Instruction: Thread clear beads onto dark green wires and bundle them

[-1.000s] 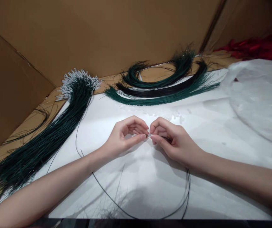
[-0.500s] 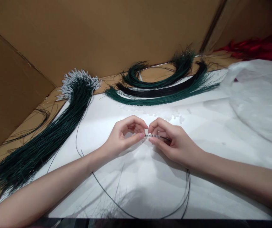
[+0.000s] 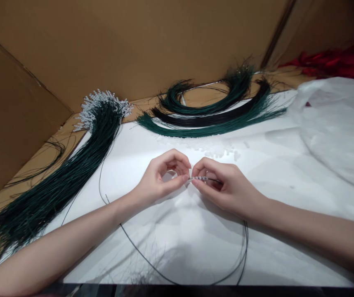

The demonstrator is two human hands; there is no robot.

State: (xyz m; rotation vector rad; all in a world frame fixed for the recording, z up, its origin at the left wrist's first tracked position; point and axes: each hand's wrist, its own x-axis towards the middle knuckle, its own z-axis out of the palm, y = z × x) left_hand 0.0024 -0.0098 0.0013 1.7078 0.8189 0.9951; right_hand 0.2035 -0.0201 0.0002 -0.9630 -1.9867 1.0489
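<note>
1. The left hand [image 3: 157,175] and the right hand [image 3: 232,181] face each other above the white sheet [image 3: 272,173], and their fingertips are just beside one another.
2. Between them there is a short row of white beads [image 3: 199,178], which sits on a thin dark cord [image 3: 215,180] and stays nearly level.
3. The grip of the right hand is closed on this row: the thumb is in front, the forefinger curves above, and the dark cord runs from the beads toward the palm.
4. The grip of the left hand is pinching the dark cord at the left end of the row; the exact contact is partly hidden by the thumb.
5. Nearer to the person, a cord loop [image 3: 137,247] makes a wide curve and passes under both arms.
6. Just beyond the hands, loose white beads [image 3: 217,146] are scattered on the sheet, beside a green cord bundle [image 3: 189,133].
7. Behind it lie a black cord bundle [image 3: 208,121] and a dark green cord bundle [image 3: 201,109], all bent as arcs.
8. At the left, a long beaded bundle [image 3: 71,173] lies obliquely, its white tips [image 3: 88,109] at the far end, over the brown bench [image 3: 74,139].
9. At the right there is a translucent plastic bag [image 3: 344,128], with red fabric [image 3: 334,64] behind.
</note>
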